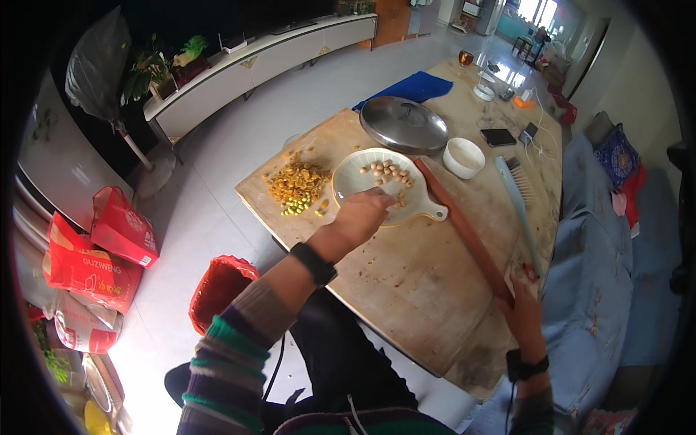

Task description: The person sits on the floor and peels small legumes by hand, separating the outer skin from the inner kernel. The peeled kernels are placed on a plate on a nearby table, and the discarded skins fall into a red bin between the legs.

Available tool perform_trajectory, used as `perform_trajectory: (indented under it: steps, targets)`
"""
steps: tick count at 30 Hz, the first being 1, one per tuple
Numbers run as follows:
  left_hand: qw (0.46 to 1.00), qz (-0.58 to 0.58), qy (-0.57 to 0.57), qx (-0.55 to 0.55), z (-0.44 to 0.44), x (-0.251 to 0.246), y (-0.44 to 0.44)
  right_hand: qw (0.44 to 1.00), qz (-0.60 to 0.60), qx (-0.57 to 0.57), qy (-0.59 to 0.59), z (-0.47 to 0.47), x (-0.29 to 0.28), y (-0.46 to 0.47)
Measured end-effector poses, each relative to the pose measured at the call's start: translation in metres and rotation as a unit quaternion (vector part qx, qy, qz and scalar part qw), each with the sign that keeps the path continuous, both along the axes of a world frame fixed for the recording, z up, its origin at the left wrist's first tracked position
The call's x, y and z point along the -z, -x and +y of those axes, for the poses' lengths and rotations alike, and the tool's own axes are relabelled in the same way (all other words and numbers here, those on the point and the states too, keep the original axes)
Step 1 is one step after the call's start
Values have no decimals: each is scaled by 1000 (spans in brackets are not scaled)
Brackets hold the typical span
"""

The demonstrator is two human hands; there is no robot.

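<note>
My left hand (365, 213) is over the near side of a pale handled plate (353, 182), its fingertips by a few small tan balls; whether it pinches one cannot be told. More tan balls (386, 171) lie on the plate's far side. A heap of yellow-brown husks or dried pieces (296, 182) is left of the plate, with green beads (296, 205) at its near edge. My right hand (521, 304) is at the near end of a long reddish-brown rolling pin (470, 239), with a small red thing near its fingers. How firmly it grips the pin is unclear.
Beyond the plate are a steel lid (403, 125) and a white bowl (464, 157). A blue-handled brush (514, 190) and a phone (497, 137) lie to the right on the table (424, 283). A red-lined bin (223, 288) stands at lower left; a blue-covered sofa (587, 272) flanks the table.
</note>
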State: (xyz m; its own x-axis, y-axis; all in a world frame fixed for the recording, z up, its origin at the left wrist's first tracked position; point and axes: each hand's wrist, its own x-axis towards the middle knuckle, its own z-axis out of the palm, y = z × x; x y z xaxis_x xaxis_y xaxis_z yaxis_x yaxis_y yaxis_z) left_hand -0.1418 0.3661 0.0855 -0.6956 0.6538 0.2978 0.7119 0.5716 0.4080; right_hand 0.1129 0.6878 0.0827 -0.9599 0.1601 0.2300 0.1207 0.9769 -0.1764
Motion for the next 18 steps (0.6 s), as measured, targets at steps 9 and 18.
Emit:
perform_trajectory:
  steps: [9,18]
  targets:
    - [983,122,136,8,54,40,29,979,-49,92,178,5,22,-15]
    - [992,97,75,-19,40,50,30,857,72,156,486,-15,-1,-58]
